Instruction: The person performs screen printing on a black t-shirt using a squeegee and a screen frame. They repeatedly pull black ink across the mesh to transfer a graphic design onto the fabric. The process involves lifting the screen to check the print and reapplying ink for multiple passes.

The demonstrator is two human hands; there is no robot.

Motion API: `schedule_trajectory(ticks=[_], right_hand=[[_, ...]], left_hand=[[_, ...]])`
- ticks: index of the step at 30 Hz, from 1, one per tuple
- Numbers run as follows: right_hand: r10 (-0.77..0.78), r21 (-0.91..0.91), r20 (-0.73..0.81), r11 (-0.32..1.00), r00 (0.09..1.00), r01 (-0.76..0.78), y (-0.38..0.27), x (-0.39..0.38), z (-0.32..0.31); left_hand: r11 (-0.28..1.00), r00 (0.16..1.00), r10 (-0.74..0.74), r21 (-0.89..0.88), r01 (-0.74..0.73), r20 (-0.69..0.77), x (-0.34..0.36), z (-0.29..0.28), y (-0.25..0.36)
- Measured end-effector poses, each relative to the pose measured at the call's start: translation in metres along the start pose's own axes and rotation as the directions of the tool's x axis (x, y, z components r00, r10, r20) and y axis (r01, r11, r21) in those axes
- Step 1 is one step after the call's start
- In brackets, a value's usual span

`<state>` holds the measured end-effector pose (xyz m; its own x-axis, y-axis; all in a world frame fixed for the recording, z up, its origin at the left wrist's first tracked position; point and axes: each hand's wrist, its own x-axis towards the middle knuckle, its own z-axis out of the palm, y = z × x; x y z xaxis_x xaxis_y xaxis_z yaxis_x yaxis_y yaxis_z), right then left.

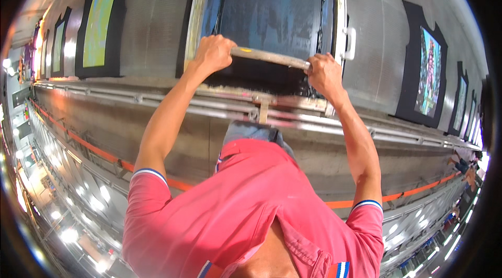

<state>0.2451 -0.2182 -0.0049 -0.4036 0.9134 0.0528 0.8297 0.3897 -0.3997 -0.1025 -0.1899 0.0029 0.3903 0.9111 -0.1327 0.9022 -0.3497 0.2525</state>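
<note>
A screen printing frame (pixel 340 14) with a pale, ink-stained rim lies in front of me, its mesh (pixel 269 6) dark blue and streaked. Across its near part runs a squeegee (pixel 272 58) with a worn wooden handle. My left hand (pixel 214 53) is closed round the squeegee's left end, and my right hand (pixel 325 75) grips its right end. Black ink (pixel 256 75) covers the near end of the screen, just on my side of the squeegee. The squeegee's blade is hidden below the handle. A white handle (pixel 349 43) sits on the frame's right side.
Black shirt pieces with a yellow-green print (pixel 100 27) and a colourful print (pixel 429 71) lie flat on the long grey table (pixel 371 27). Metal rails (pixel 308 123) run along its near edge. An orange rail (pixel 99 152) passes behind me. Another person (pixel 463 165) is far right.
</note>
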Motion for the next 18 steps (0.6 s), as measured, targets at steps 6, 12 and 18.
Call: schedule_trajectory(ticks=[6,12,18], right_hand=[[-0.004,-0.096,-0.058,0.995,0.998,-0.002,0.086,0.180,-0.033],[0.094,-0.284,0.007,0.955,0.996,-0.088,0.163,0.351,-0.046],[0.074,-0.327,0.009,0.943,0.997,-0.067,0.196,0.368,-0.005]], left_hand=[[0.997,0.997,-0.019,0.075,0.024,-0.069,0.186,-0.047,-0.055],[0.985,0.997,-0.023,0.169,0.036,-0.077,0.354,-0.066,-0.125],[0.987,0.976,0.008,0.158,0.027,-0.219,0.376,-0.042,-0.138]])
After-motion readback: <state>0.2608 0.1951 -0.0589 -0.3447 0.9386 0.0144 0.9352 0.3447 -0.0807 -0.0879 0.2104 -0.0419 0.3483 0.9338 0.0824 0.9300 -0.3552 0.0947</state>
